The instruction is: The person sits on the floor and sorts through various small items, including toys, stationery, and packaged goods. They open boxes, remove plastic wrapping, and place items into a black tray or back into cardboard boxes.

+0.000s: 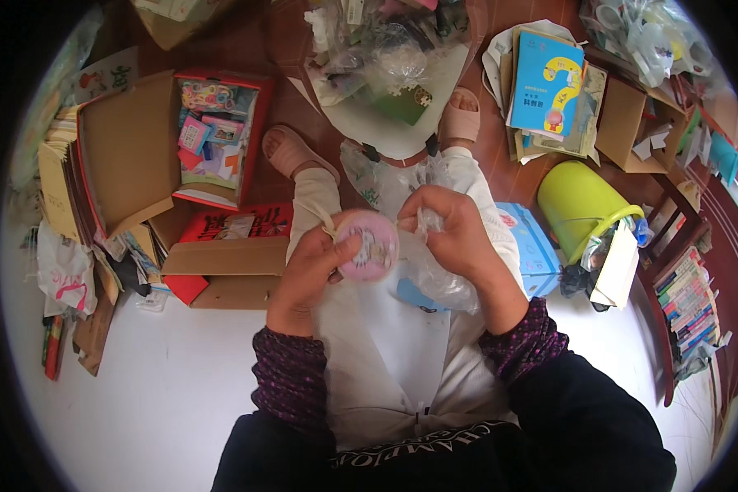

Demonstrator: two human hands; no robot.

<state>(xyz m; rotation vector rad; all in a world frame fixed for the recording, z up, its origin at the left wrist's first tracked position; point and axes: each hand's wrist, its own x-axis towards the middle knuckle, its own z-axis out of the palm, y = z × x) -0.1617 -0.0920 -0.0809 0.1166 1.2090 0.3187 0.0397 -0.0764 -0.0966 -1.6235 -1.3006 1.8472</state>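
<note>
My left hand (313, 261) grips a round pink object (378, 246) with a printed picture on its face, the thumb lying across it. A pale strap (321, 216) loops up beside that hand. My right hand (446, 227) is closed on a crumpled clear plastic bag (440, 277), which hangs down between my legs. Its fingertips are close to the right edge of the pink object; whether they touch it cannot be told. More clear plastic (400, 175) lies beyond my hands, near a white container (369, 135) between my feet.
An open red box (261, 117) of small colourful items stands at left, with a cardboard box (221, 255) nearer. At right are a blue book (544, 83) on a stack, a tipped lime-green bin (581, 203), a light-blue box (529, 246) and a row of books (689, 301).
</note>
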